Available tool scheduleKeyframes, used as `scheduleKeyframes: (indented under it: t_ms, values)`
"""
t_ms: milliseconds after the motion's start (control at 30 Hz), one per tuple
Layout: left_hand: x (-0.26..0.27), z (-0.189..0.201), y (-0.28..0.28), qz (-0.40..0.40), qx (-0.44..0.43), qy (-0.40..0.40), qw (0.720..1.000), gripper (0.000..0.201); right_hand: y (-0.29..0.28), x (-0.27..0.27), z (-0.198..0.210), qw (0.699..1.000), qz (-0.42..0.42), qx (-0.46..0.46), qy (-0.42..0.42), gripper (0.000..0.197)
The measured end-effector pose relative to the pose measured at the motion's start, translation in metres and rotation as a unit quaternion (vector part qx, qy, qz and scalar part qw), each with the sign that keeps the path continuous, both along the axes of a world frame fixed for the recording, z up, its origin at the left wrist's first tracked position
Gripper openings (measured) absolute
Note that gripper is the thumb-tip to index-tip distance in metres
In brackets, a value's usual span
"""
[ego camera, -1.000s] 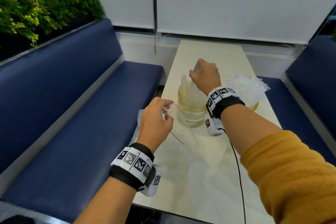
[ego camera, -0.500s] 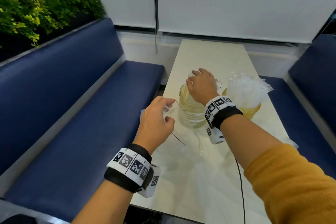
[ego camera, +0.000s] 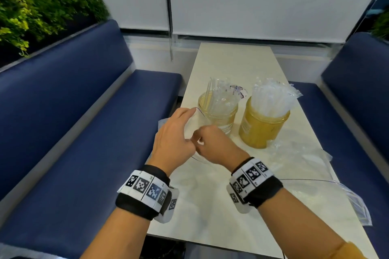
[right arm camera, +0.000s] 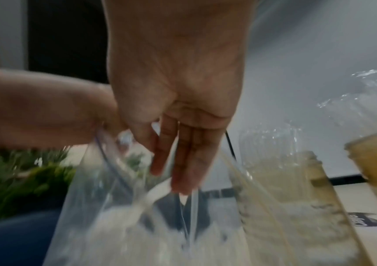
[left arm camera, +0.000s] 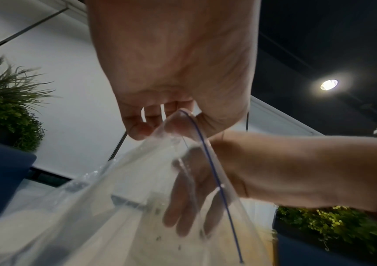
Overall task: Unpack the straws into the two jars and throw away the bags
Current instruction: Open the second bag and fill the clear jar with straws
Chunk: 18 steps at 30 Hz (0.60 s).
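Two yellowish jars stand mid-table: the left jar is partly filled with wrapped straws, the right jar is packed full of them. My left hand pinches the mouth edge of a clear zip bag just in front of the left jar. In the left wrist view the left hand holds the bag by its blue zip line. My right hand reaches into the bag; its fingers are straight and point down inside it, near a pale wrapped straw.
Empty clear bags lie crumpled on the cream table to the right, one hanging over the right edge. Blue benches flank the table on both sides. Green plants sit behind the left bench.
My right hand left the top of the left jar, came back toward me and went into the bag. My left hand kept its pinch on the bag's mouth and raised it.
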State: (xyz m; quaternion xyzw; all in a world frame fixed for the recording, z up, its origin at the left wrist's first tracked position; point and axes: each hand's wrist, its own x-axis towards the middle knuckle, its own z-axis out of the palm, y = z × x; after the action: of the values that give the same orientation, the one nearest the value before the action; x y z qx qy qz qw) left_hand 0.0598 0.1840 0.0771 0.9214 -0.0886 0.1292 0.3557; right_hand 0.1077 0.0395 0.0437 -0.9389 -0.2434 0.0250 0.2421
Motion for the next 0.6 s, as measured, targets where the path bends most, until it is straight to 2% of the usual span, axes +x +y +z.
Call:
scheduleKeyframes:
  t_ms: [100, 167, 233, 333, 433, 600]
  values:
    - [-0.007, -0.004, -0.002, -0.001, 0.009, 0.007, 1.000, 0.082, 0.007, -0.003, -0.019, 0.977, -0.015, -0.186, 0.104, 0.050]
    - [-0.012, -0.007, -0.005, -0.009, 0.019, 0.004, 1.000, 0.083, 0.015, -0.005, -0.022, 0.955, -0.026, -0.266, 0.132, 0.050]
    - [-0.014, -0.009, -0.006, -0.015, 0.030, 0.001, 0.999, 0.082, 0.023, -0.008, -0.026, 0.945, -0.030, -0.300, 0.129, 0.043]
    - [-0.017, -0.014, -0.005, -0.012, 0.038, 0.008, 0.999, 0.082, 0.027, -0.009, -0.032, 0.942, -0.038, -0.314, 0.111, 0.040]
    - [-0.019, -0.015, 0.000, -0.007, 0.034, 0.008, 0.999, 0.080, 0.025, -0.008, -0.036, 0.949, -0.054, -0.290, 0.109, 0.038]
    - [-0.021, -0.015, 0.003, -0.001, 0.041, -0.009, 0.999, 0.074, 0.017, -0.006, -0.032, 0.974, -0.086, -0.190, 0.087, 0.039]
